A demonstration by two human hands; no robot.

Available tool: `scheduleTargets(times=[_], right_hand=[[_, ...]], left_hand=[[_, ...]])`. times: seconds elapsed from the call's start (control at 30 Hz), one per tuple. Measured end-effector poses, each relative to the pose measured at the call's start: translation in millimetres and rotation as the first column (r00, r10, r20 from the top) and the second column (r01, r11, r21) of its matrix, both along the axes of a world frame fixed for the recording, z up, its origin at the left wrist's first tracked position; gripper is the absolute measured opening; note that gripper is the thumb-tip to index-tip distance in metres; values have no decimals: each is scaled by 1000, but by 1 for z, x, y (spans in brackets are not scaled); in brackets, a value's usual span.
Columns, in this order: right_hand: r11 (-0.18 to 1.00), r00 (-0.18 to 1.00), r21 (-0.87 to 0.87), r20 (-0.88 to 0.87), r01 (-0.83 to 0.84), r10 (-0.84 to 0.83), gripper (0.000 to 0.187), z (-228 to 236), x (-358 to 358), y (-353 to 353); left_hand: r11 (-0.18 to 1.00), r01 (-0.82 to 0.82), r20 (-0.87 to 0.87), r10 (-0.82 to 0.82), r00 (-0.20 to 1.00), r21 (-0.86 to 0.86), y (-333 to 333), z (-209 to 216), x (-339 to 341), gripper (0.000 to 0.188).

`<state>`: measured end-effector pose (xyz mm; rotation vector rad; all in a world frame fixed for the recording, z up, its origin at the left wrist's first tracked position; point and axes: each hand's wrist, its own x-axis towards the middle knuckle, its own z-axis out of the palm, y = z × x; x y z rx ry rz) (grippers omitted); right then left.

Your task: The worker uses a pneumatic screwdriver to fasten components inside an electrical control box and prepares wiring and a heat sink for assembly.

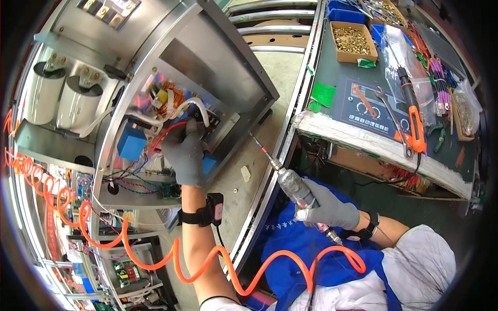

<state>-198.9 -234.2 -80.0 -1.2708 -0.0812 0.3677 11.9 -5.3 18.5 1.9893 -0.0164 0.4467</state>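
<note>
My left hand (185, 155), in a grey glove, reaches inside an open metal cabinet (223, 52). Its fingers bend down beside a red wire (167, 133) and a thick white cable (200, 106); whatever the fingertips grip is hidden. A blue block (132, 141) and copper coils (174, 98) are close by. In my gloved right hand (332, 207) is a silver air screwdriver (294, 186), its long bit pointing up and left toward the cabinet without touching it. An orange coiled hose (282, 254) loops across below both hands.
At the right, a bench (332, 124) carries a printed dark panel (353, 116), a wrench (390, 109), an orange-and-black power screwdriver (414, 122) and a carton (354, 56) of brass fasteners. Metal rollers (275, 17) lie beyond the cabinet. More open units with circuit boards (127, 272) stand lower left.
</note>
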Motion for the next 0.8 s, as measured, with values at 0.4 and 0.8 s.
scheduleTargets(times=[0.4, 0.8], right_hand=[[996, 985, 43, -151, -73, 79, 43, 33, -11, 17], [1000, 980, 27, -198, -4, 10, 39, 18, -13, 12]], left_hand=[[886, -165, 206, 82, 975, 432, 4, -10, 2, 26], [993, -50, -197, 70, 978, 105, 110, -53, -149, 33]])
